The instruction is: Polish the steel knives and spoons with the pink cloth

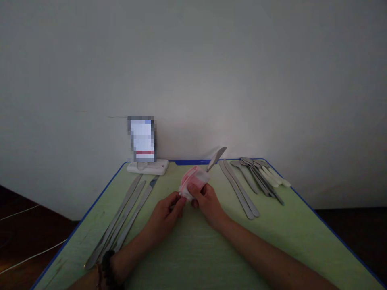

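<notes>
A pink and white cloth (195,179) is folded around a table knife (217,158), whose blade sticks out at the upper right. My right hand (207,201) is closed on the cloth, thumb on top, with the wrapped part of the knife inside. At the cloth's lower left end, my left hand (169,209) pinches it between the fingers. The knife's handle is hidden by cloth and fingers. Both hands are above the middle of the green table (193,253).
Three table knives (121,221) lie at the left, partly behind my left wrist. Two knives (238,189) lie right of my hands. Beyond them are several metal spoons (256,173) and white-handled utensils (273,176). A blurred-out phone (142,139) stands on a white base (151,167) by the wall.
</notes>
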Tool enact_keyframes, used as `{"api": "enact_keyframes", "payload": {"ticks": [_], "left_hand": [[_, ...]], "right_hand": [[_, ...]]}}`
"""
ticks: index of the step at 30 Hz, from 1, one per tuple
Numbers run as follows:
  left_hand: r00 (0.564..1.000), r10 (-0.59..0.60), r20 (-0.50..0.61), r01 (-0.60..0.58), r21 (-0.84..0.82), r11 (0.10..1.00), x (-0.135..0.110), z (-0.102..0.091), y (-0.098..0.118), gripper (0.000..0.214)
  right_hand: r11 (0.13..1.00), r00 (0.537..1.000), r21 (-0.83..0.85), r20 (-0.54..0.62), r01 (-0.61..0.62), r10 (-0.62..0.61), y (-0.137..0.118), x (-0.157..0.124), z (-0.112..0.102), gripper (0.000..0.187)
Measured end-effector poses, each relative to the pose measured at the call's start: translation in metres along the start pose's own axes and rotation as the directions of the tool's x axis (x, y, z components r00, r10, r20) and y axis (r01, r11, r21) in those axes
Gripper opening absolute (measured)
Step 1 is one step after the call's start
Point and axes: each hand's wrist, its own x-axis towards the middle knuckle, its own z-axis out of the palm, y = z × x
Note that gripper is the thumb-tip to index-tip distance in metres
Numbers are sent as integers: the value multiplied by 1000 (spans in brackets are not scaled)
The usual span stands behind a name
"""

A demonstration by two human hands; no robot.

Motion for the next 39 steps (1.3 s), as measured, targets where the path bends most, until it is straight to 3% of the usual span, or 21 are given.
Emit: {"api": "enact_keyframes", "payload": {"ticks": [13,20,25,31,39], "left_hand": [[1000,2,-10,-2,21,1000,-2,2,1,29],[1000,19,14,-20,36,999,-2,2,1,29],[1000,-4,18,4,29,1000,-3,1,2,27],[996,-36,76,36,10,999,-4,2,3,28],[997,-6,79,1,74,997,-3,3,0,35]], "right_hand": [[1000,1000,-25,18,3,-2,0,2,-2,42],[1000,996,22,84,-4,2,2,5,-6,41],[996,998,92,70,-14,8,4,7,-5,43],[999,996,39,91,2,-5,4,6,-6,43],[998,997,59,72,-14,9,2,5,-5,44]]}}
